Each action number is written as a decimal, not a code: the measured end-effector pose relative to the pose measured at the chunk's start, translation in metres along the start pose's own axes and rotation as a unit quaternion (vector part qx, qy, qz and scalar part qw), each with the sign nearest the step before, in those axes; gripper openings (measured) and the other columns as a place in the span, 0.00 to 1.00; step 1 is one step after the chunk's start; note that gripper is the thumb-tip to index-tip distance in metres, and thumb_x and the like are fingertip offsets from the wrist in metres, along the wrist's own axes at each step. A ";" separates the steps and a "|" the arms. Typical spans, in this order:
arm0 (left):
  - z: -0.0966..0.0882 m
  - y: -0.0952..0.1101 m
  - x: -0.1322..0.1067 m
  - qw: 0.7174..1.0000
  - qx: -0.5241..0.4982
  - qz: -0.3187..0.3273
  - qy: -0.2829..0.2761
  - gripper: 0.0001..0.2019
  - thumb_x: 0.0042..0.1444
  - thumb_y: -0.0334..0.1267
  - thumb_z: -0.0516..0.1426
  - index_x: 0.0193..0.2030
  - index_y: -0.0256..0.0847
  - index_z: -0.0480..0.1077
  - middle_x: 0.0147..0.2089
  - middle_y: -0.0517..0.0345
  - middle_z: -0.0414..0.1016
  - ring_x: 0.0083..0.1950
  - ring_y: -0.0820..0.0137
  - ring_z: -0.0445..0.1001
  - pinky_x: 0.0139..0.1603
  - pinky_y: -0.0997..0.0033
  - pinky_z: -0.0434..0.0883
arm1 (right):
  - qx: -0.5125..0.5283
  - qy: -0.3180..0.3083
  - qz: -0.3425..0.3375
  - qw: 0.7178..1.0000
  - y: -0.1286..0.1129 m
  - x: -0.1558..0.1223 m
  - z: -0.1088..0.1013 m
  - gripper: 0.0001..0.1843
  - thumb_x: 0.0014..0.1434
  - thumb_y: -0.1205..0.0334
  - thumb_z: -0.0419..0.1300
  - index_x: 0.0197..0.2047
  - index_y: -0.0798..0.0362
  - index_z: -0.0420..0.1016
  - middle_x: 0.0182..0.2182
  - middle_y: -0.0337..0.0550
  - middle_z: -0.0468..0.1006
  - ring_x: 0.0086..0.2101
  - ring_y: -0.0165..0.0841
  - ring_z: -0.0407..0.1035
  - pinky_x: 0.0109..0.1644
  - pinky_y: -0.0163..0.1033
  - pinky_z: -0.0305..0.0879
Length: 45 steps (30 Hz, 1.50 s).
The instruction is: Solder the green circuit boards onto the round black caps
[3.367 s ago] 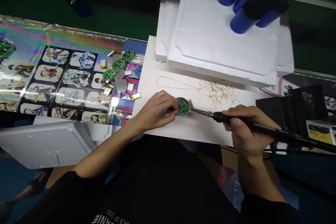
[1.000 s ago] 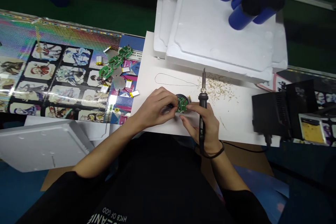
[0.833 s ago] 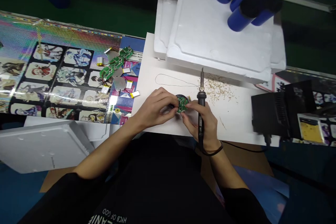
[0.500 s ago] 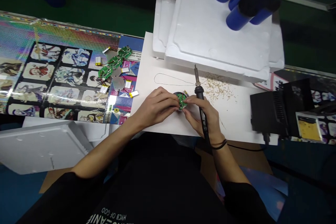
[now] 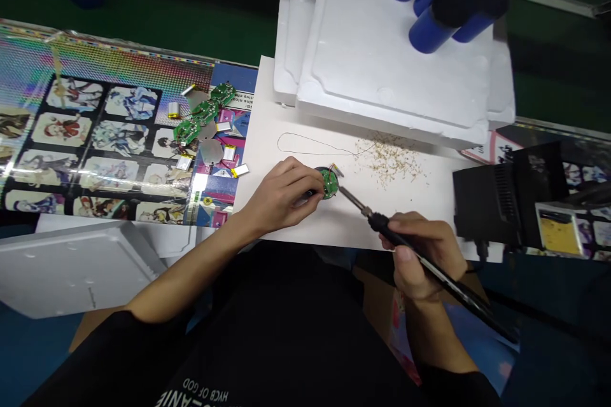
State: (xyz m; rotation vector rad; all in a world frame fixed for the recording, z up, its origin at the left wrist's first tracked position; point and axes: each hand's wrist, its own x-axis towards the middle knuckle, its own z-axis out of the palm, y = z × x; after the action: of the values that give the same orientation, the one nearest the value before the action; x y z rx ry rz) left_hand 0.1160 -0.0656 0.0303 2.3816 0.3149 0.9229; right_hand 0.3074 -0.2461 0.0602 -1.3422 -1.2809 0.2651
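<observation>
My left hand [image 5: 282, 196] is closed on a small round green circuit board [image 5: 329, 182] and holds it down on a white sheet [image 5: 305, 140]. My right hand [image 5: 422, 254] grips a black soldering iron [image 5: 405, 248] like a pen. The iron's metal tip points up and left and meets the board's right edge. A thin loop of solder wire [image 5: 305, 143] lies on the sheet just behind the board.
Several green boards, small batteries and metal discs [image 5: 205, 130] lie on a glossy printed sheet [image 5: 95, 133] to the left. White foam trays [image 5: 382, 70] with blue cylinders [image 5: 429, 6] stand behind. A black soldering station [image 5: 501, 197] is at the right, a foam lid [image 5: 71, 267] at the near left.
My right hand left the board, drew back to the right and swung the iron from upright to slanting, so its tip now touches the board. My left hand kept its hold.
</observation>
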 end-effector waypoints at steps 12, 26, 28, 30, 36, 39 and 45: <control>0.001 0.002 -0.001 1.000 0.003 -0.014 0.009 0.05 0.67 0.27 0.60 0.44 0.42 0.73 0.45 0.56 0.84 0.44 0.66 0.74 0.50 0.62 0.72 | -0.083 -0.066 -0.052 0.993 0.001 -0.003 -0.005 0.13 0.60 0.70 0.66 0.48 0.52 0.80 0.34 0.44 0.84 0.30 0.38 0.80 0.31 0.41 0.79; 0.000 -0.002 -0.002 1.000 -0.006 -0.004 -0.005 0.03 0.70 0.31 0.59 0.46 0.42 0.74 0.47 0.53 0.83 0.45 0.66 0.76 0.52 0.60 0.73 | -0.094 -0.102 -0.079 0.987 -0.006 0.010 -0.006 0.14 0.58 0.72 0.65 0.47 0.53 0.79 0.32 0.43 0.84 0.27 0.36 0.79 0.28 0.38 0.75; -0.001 -0.002 -0.003 1.000 -0.007 -0.009 -0.010 0.03 0.71 0.32 0.59 0.45 0.42 0.74 0.47 0.53 0.84 0.45 0.66 0.76 0.52 0.60 0.73 | -0.099 -0.103 -0.078 0.987 -0.008 0.012 -0.006 0.14 0.58 0.72 0.65 0.48 0.52 0.79 0.32 0.42 0.84 0.27 0.36 0.79 0.28 0.38 0.75; -0.001 -0.003 -0.003 1.000 -0.007 -0.012 -0.013 0.03 0.71 0.32 0.59 0.46 0.43 0.74 0.47 0.53 0.83 0.45 0.65 0.76 0.52 0.60 0.73 | -0.105 -0.104 -0.076 0.986 -0.009 0.013 -0.006 0.13 0.59 0.71 0.65 0.48 0.52 0.79 0.32 0.42 0.84 0.27 0.36 0.79 0.28 0.38 0.76; 0.000 -0.002 -0.002 1.000 -0.008 0.009 -0.002 0.03 0.70 0.29 0.60 0.46 0.41 0.73 0.47 0.52 0.83 0.44 0.66 0.75 0.51 0.60 0.73 | -0.104 -0.101 -0.077 0.986 -0.007 0.012 -0.007 0.14 0.59 0.71 0.66 0.48 0.51 0.79 0.32 0.42 0.84 0.27 0.36 0.79 0.28 0.39 0.76; 0.000 -0.002 -0.001 1.000 -0.008 0.008 -0.002 0.04 0.69 0.29 0.61 0.46 0.41 0.73 0.47 0.53 0.82 0.44 0.66 0.75 0.51 0.61 0.73 | -0.099 -0.099 -0.076 0.987 -0.007 0.011 -0.006 0.14 0.58 0.72 0.65 0.48 0.52 0.79 0.32 0.42 0.84 0.27 0.36 0.79 0.28 0.38 0.76; 0.000 -0.003 -0.002 1.000 -0.004 0.009 -0.001 0.03 0.70 0.30 0.60 0.46 0.42 0.73 0.47 0.53 0.82 0.45 0.66 0.75 0.51 0.61 0.72 | -0.100 -0.101 -0.071 0.987 -0.010 0.016 -0.005 0.12 0.58 0.71 0.65 0.46 0.52 0.79 0.31 0.42 0.84 0.26 0.36 0.79 0.26 0.38 0.75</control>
State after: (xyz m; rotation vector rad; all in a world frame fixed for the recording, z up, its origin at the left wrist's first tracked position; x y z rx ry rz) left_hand 0.1146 -0.0644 0.0273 2.3808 0.2894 0.9282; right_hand 0.3115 -0.2398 0.0781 -1.4123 -1.6017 0.1799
